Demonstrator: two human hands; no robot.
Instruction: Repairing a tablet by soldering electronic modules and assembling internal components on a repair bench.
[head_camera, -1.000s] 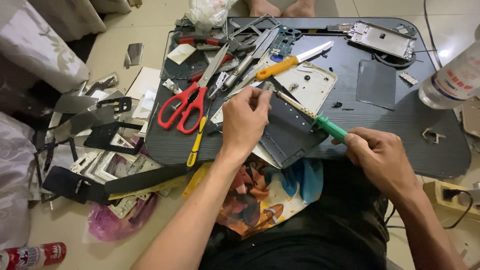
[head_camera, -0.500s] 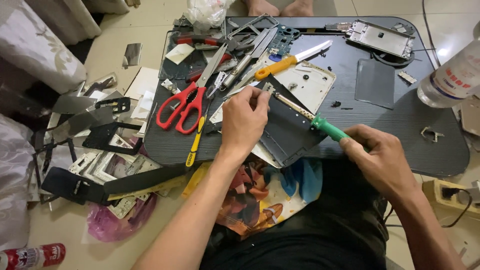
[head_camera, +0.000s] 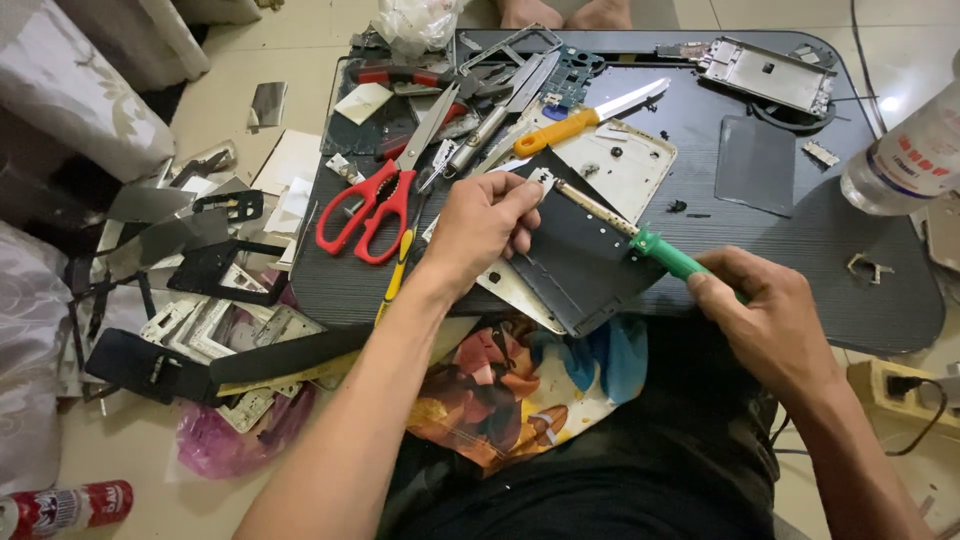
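My left hand (head_camera: 482, 228) pinches the upper edge of a dark flat device panel (head_camera: 585, 262) that lies on the black lap table (head_camera: 800, 250). A green-handled screwdriver (head_camera: 640, 238) is gripped in my right hand (head_camera: 768, 322); its metal tip rests at a small part by my left fingertips. Under the dark panel lies a white metal plate (head_camera: 625, 160).
Red scissors (head_camera: 378, 198), an orange-handled knife (head_camera: 580, 120), pliers and loose device parts crowd the table's far left. A metal frame (head_camera: 768, 74) and a dark sheet (head_camera: 757, 165) lie far right beside a clear bottle (head_camera: 905, 155). Dismantled frames and scraps litter the floor at left.
The screwdriver tip has slid a little closer to my left fingertips. Both hands otherwise hold their places.
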